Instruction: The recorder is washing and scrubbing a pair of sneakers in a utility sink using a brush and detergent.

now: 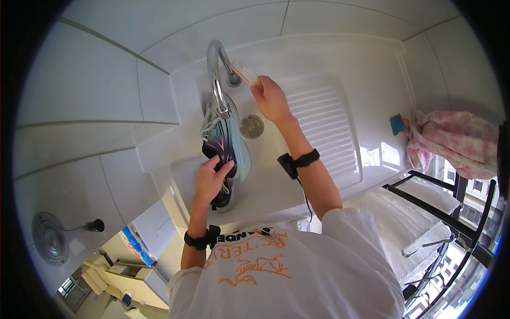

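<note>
My left hand (211,181) grips a sneaker (241,146) with a dark upper and a thick pale blue-green sole, thumb and fingers closed on its dark end. The sneaker lies tilted on its side, laces toward the left, partly behind the faucet spout. Below that hand shows another dark, laced shoe part (224,198); whether it is a second shoe, I cannot tell. In my right hand (272,99), closed and raised near the faucet base, is a flat, pale, pinkish brush-like piece (244,71). Its far side is hidden.
A chrome faucet (214,58) curves over the sneaker. The white sink (271,186) has a round drain (252,126) and a ribbed washboard (321,119) to the right. At the right edge are a blue sponge-like piece (397,124), a pink patterned cloth (451,141) and a black-framed rack (425,202).
</note>
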Action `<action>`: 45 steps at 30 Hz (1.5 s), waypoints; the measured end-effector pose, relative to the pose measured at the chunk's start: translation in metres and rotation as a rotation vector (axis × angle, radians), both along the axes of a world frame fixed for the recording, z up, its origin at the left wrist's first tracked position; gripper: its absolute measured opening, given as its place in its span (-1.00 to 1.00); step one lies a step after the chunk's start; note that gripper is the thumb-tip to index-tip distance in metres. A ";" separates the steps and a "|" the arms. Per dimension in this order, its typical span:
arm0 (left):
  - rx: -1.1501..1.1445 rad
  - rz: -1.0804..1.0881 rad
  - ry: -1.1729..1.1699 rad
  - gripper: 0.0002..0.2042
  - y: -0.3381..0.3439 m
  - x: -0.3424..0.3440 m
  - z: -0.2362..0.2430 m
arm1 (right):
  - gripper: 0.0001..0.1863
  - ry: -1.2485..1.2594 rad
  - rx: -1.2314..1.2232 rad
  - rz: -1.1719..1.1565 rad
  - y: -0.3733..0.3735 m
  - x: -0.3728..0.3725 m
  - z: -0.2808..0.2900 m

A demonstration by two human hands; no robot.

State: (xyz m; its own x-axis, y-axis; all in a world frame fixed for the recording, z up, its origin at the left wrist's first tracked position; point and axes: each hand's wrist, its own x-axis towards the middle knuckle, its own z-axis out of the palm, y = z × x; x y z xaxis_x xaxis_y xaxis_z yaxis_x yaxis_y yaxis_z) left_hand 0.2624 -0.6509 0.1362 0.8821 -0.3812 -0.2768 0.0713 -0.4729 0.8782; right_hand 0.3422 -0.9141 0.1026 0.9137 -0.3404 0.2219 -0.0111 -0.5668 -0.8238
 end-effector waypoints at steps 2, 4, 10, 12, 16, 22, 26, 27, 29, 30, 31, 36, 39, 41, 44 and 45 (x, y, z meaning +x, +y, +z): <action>-0.012 -0.012 0.027 -0.79 -0.001 -0.002 0.005 | -0.81 -0.005 0.048 0.031 -0.002 0.018 -0.004; -0.006 -0.030 0.019 -0.79 0.000 -0.004 0.006 | -0.83 -0.175 0.018 0.009 -0.001 0.030 -0.012; -0.016 -0.070 0.049 -0.77 0.002 -0.017 0.001 | -0.85 -0.098 0.158 -0.013 -0.004 0.056 -0.017; -0.027 -0.081 0.093 -0.76 -0.005 -0.022 0.005 | -0.85 -0.097 0.229 -0.034 -0.007 0.062 -0.021; -0.026 -0.202 0.080 -0.76 -0.017 -0.032 -0.004 | -0.82 0.009 0.598 0.038 -0.013 0.036 -0.020; -0.132 -0.329 0.029 -0.71 -0.062 -0.033 -0.028 | -0.79 0.078 0.908 -0.142 -0.027 -0.117 -0.001; -0.171 -0.386 0.038 -0.74 -0.116 -0.036 -0.020 | -0.73 0.190 0.757 -0.305 -0.034 -0.218 -0.002; -0.202 -0.386 0.041 -0.76 -0.127 -0.037 -0.021 | -0.73 0.188 0.755 -0.325 -0.028 -0.235 -0.005; -0.215 -0.396 0.172 -0.80 -0.148 -0.039 -0.035 | -0.65 0.142 0.554 -0.349 -0.016 -0.261 -0.015; -0.298 -0.335 0.225 -0.80 -0.158 -0.044 -0.039 | -0.62 0.183 0.552 -0.356 -0.012 -0.269 -0.013; -0.379 -0.269 0.278 -0.80 -0.166 -0.048 -0.044 | -0.62 0.187 0.555 -0.366 -0.010 -0.275 -0.011; -0.104 -0.338 0.355 -0.76 -0.201 -0.030 -0.052 | -0.56 0.185 0.382 -0.412 -0.004 -0.292 -0.012; 0.073 -0.427 0.297 -0.72 -0.208 -0.023 -0.057 | -0.51 0.246 0.239 -0.412 0.000 -0.297 -0.001; -0.046 -0.324 0.288 -0.70 -0.214 -0.030 -0.058 | -0.48 0.314 0.176 -0.397 0.001 -0.299 -0.002; -0.199 -0.201 0.285 -0.65 -0.203 -0.033 -0.068 | -0.38 0.238 0.095 -0.380 0.006 -0.292 -0.003; -0.236 -0.191 0.293 -0.62 -0.199 -0.031 -0.073 | -0.38 0.267 0.051 -0.371 0.005 -0.287 0.000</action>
State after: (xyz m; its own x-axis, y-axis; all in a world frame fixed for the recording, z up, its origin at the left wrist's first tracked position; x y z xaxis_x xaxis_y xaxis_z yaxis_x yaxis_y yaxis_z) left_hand 0.2316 -0.8498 0.0629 0.6864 -0.6134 -0.3907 0.2647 -0.2896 0.9198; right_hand 0.0553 -0.9089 0.1026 0.7509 -0.6597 -0.0302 -0.4212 -0.4432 -0.7913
